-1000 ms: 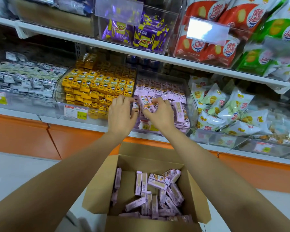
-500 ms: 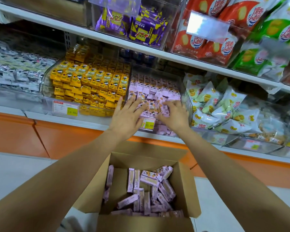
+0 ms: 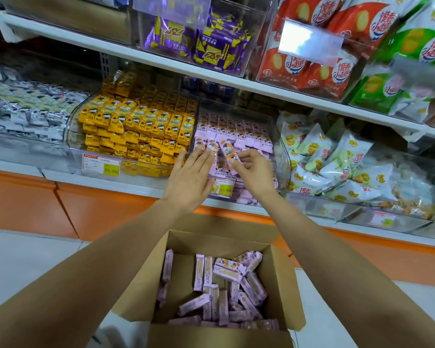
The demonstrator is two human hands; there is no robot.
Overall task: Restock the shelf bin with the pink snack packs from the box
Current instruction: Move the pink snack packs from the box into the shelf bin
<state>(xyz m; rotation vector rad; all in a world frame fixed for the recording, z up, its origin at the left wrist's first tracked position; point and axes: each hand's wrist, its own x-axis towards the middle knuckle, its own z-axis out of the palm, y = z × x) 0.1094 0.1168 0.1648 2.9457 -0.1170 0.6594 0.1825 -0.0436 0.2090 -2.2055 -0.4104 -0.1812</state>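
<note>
My left hand (image 3: pixel 189 179) lies flat, fingers straight, against the loose pink snack packs (image 3: pixel 212 146) at the front edge of the shelf bin (image 3: pixel 283 156), I think to stop them sliding out. My right hand (image 3: pixel 255 172) pinches one tilted pack (image 3: pixel 227 152), probably to line it up with the back row. Plenty more lie in the box (image 3: pixel 281 277) below.

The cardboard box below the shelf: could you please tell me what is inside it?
Loose pink snack packs lie jumbled in the cardboard box, some leaning on its far wall. Its near wall hides the nearest packs; whatever lies under the pile is covered.
</note>
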